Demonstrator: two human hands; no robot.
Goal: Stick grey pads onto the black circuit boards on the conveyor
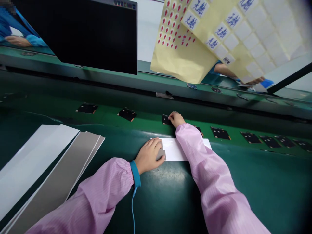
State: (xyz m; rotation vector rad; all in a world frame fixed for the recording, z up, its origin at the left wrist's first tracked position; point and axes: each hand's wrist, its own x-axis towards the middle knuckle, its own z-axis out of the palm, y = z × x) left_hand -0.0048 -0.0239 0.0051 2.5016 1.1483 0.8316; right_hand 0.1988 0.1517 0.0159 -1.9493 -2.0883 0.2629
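My left hand (150, 154) lies at the left end of a white strip (172, 153) on the bench. Its curled fingers and thumb grip a small grey piece (161, 154) at that end; whether the piece is the folded back of the strip, I cannot tell. Beyond the strip, my right hand (177, 119) reaches over to a black circuit board (166, 119). Thumb and fingers are pinched together at the board's right side, and whatever sits between them is too small to make out. My right sleeve covers part of the strip and of another board (198, 130).
More black boards lie in a row on the green belt (146, 122), such as one at left (127, 114) and one at right (220, 133). Long white and grey sheets (56, 175) lie left. A monitor (97, 35) and yellow sticker sheets (185, 61) hang above. A blue cord (133, 208) trails from my left wrist.
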